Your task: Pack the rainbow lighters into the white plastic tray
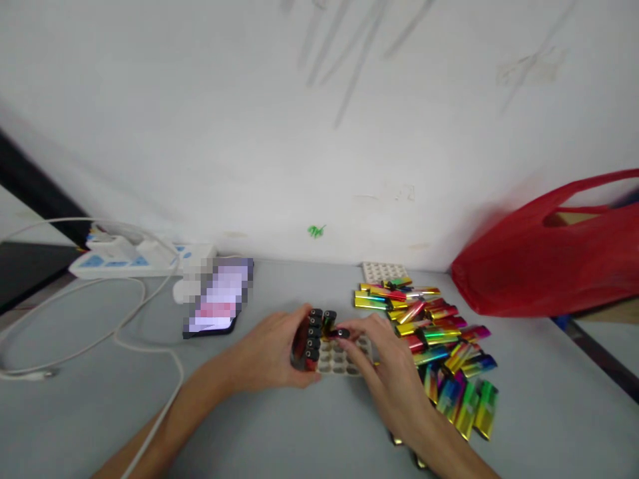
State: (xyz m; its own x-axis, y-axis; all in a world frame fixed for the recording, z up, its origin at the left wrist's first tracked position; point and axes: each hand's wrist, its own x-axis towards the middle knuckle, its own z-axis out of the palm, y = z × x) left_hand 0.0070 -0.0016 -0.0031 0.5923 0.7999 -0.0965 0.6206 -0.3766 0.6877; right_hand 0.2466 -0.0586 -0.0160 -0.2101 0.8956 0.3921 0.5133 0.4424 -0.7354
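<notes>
My left hand [272, 349] is closed around the left end of a pale tray with round holes [339, 360]. Along that end stands a column of several black-topped lighters [313, 332], upright in the holes, and one more stands beside the column at the far side. Between the thumb and fingers of my right hand [387, 362] is a lighter [342, 333], its black top facing me, held over the tray next to the filled holes. My right hand covers the tray's right part. Shiny multicoloured lighters [439, 332] lie in a loose pile to the right.
Behind the pile lies another holed tray [384, 271] near the wall. A red bag [549, 259] stands at the right. On the left are a phone [219, 296], a white power strip [140, 259] and a white cable [120, 326] that runs across my left forearm.
</notes>
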